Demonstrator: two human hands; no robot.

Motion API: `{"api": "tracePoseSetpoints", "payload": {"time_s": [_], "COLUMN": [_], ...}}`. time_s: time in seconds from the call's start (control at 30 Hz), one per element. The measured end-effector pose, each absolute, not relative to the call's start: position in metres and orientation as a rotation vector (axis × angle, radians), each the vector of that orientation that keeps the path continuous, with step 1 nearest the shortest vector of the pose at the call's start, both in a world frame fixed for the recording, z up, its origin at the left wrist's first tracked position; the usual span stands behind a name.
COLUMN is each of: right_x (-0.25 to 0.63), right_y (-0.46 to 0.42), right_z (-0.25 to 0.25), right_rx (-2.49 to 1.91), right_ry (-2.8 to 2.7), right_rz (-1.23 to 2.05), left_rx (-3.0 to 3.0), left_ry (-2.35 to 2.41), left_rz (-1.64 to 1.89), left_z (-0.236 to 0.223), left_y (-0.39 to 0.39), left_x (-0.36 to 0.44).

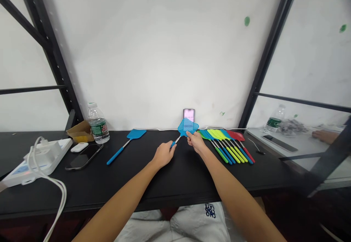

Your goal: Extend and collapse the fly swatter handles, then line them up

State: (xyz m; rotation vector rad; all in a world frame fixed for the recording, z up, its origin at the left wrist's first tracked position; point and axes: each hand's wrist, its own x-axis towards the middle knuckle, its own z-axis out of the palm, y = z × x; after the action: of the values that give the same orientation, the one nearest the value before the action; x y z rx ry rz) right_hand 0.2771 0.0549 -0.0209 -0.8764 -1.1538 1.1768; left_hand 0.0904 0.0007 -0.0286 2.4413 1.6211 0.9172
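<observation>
A blue fly swatter is held up off the black table, its mesh head tilted upward. My left hand is wrapped around its blue handle. With thumb and fingers, my right hand pinches the lower edge of the swatter's head. Another blue fly swatter lies to the left of my hands, handle toward me. To the right, several fly swatters in green, blue, yellow and red lie side by side, overlapping at their heads. A small lit screen stands behind the held swatter, partly covered by it.
On the left of the black table are a water bottle, a cardboard box, a white case, a phone and a power strip with cables. A short cable lies at the right. Black shelf posts flank the white wall.
</observation>
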Motion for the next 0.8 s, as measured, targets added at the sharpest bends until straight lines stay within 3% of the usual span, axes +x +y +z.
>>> {"api": "tracePoseSetpoints", "payload": {"time_s": [0.8], "right_x": [0.239], "right_y": [0.040], "right_z": [-0.029], "right_rx": [-1.001], "right_ry": [-1.417], "right_rz": [1.182], "left_rx": [2.359], "left_ry": [1.442], "left_rz": [1.057], "left_z": [-0.029], "left_y": [0.004], "left_x": [0.105]}}
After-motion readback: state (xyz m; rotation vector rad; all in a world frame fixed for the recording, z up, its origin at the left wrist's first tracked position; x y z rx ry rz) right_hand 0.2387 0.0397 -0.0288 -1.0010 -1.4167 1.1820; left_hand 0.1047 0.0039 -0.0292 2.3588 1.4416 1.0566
